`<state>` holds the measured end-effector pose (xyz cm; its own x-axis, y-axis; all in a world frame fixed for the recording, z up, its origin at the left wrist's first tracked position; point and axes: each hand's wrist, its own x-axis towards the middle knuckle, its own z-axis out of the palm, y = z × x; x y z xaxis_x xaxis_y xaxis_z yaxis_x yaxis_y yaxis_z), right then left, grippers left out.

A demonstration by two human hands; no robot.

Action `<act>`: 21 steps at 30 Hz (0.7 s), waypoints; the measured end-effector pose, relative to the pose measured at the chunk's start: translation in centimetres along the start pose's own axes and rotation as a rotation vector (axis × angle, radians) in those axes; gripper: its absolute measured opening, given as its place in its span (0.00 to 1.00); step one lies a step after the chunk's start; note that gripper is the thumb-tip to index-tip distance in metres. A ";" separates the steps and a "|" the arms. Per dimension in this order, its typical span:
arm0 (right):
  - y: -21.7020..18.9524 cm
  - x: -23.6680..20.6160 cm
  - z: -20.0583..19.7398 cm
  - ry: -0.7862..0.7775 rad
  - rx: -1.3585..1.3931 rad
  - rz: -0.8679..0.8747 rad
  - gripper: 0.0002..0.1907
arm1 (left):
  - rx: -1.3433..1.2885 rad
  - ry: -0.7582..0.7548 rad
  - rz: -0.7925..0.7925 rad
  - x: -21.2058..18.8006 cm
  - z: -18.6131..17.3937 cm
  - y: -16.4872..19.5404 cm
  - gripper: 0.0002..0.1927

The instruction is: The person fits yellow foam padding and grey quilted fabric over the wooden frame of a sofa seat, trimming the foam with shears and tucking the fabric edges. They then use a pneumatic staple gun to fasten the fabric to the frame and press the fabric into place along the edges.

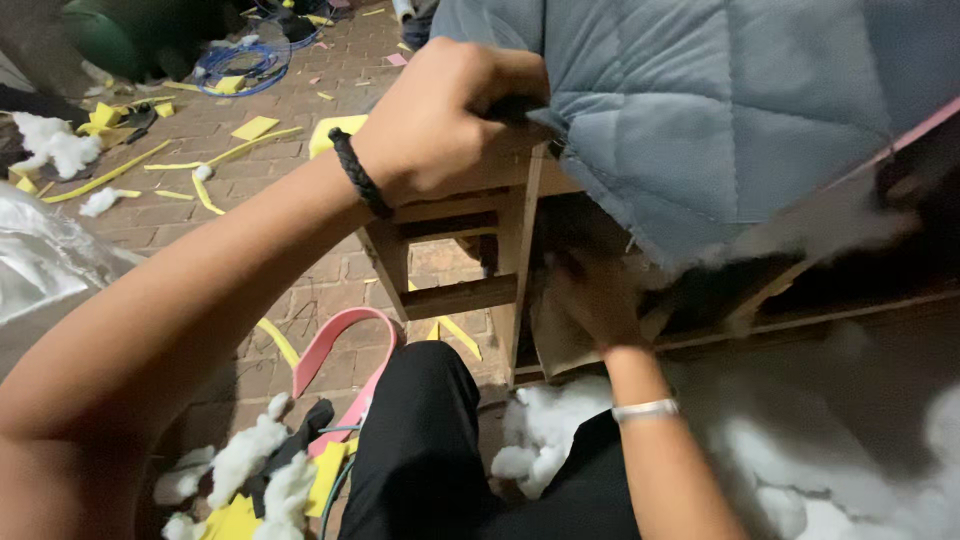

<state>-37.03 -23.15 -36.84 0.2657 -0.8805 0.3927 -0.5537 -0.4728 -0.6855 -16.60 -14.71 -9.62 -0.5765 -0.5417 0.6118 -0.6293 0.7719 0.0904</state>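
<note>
Head view, two hands, left hand (440, 125) gripping one grey quilted cover (700, 110), right hand (595, 300) under it, grip unclear.

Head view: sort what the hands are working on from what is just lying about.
In hand:
- left hand gripping the grey quilted fabric
- right hand under the fabric, against the wooden frame
- white stuffing by the frame

Lying about:
- yellow foam scraps
- pink strap
- blue cable coil
- brick floor
</note>
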 end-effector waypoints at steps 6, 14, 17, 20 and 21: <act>-3.3 3.4 -0.4 -0.229 -0.335 -0.018 0.26 | 0.015 -0.007 -0.119 -0.2 0.4 -0.6 0.13; -0.9 4.4 1.0 -0.228 -0.428 -0.110 0.26 | -0.368 -0.127 -0.184 -0.1 0.9 -3.6 0.06; 0.7 4.9 0.4 -0.145 -0.442 -0.112 0.27 | -0.369 -0.056 -0.130 -0.5 1.5 -5.6 0.09; 1.8 4.9 -0.3 -0.074 -0.359 -0.076 0.28 | 0.136 -0.074 0.109 -1.7 1.5 -7.4 0.11; 2.0 4.7 -0.4 -0.059 -0.301 -0.067 0.28 | 0.378 -0.102 0.204 -2.1 1.4 -7.9 0.11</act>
<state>-37.19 -28.21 -36.12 0.3502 -0.8524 0.3884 -0.7396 -0.5060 -0.4438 -11.13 -20.09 -12.72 -0.7451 -0.4357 0.5050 -0.6329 0.7007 -0.3293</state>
